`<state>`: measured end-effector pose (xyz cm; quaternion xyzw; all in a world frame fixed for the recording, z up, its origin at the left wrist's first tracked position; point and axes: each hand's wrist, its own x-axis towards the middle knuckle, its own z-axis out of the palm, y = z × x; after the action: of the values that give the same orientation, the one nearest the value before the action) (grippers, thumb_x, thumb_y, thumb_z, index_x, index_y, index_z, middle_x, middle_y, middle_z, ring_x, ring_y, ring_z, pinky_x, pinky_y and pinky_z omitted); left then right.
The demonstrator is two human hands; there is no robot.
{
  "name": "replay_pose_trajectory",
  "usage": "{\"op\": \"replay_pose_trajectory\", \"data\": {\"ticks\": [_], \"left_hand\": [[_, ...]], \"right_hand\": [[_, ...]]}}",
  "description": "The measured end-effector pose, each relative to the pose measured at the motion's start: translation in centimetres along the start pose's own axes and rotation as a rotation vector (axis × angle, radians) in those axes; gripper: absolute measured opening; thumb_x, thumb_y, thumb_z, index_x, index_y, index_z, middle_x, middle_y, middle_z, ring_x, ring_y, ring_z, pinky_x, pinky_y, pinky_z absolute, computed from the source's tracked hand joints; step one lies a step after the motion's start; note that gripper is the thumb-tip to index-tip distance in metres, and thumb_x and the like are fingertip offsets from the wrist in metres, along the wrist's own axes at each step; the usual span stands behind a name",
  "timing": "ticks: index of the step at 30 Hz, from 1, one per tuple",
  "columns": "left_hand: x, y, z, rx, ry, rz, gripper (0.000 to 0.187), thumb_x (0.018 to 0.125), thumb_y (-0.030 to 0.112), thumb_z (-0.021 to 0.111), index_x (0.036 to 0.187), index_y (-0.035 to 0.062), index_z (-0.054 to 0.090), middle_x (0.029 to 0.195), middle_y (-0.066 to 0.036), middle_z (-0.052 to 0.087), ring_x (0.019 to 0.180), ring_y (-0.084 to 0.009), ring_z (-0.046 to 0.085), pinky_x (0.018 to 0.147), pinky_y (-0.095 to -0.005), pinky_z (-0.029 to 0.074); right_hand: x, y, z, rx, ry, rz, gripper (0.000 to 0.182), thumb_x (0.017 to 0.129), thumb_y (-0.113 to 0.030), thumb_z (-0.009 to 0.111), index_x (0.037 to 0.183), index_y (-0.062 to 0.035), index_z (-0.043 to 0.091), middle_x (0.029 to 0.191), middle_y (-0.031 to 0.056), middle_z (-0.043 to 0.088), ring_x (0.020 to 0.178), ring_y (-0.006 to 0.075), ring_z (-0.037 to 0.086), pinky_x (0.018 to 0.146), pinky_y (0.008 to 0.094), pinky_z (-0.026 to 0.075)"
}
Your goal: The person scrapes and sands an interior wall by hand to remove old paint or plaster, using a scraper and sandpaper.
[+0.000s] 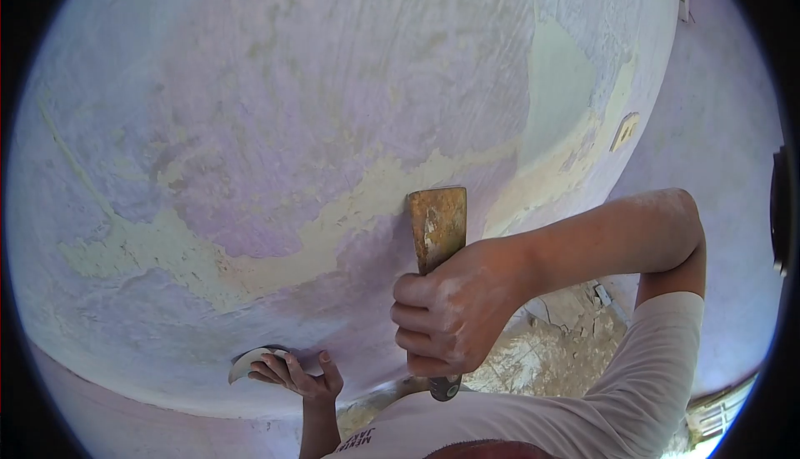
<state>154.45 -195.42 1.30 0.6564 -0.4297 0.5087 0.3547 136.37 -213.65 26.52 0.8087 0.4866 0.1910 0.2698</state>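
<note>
My right hand (454, 309) is wrapped round the handle of a putty knife (439, 222), its broad, rust-stained blade pointing up in front of the wall. The butt of the handle sticks out below my fist. White dust coats the knuckles. Lower left, my left hand (310, 382) has its fingers against a pale, curved, shell-like piece (242, 366), with the thumb held apart. That piece is close to the lower wall, and its far side is hidden. The wall (275, 84) has worn lilac paint, with bare cream patches (250, 271) running across its middle.
A socket plate (625, 132) is set in the wall at the right, near the corner with a side wall (708, 126). Below my right arm lies a dusty floor (533, 355) with broken debris (602, 294). A dark object (780, 209) shows at the right edge.
</note>
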Motion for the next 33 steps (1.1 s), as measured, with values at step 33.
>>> {"op": "replay_pose_trajectory", "data": {"ticks": [33], "left_hand": [[-0.4,-0.1,0.7,0.089,0.043,0.001,0.058,0.092,0.036,0.044,0.139,0.0051,0.029,0.147,-0.024,0.019,0.138,-0.0444,0.007,0.107,-0.0625,0.001]], "right_hand": [[-0.5,1.6,-0.1,0.114,0.029,0.04,0.029,0.061,-0.014,0.065,0.047,-0.0095,0.04,0.044,-0.0041,0.035,0.043,0.0113,0.039,0.045,0.027,0.026]]}}
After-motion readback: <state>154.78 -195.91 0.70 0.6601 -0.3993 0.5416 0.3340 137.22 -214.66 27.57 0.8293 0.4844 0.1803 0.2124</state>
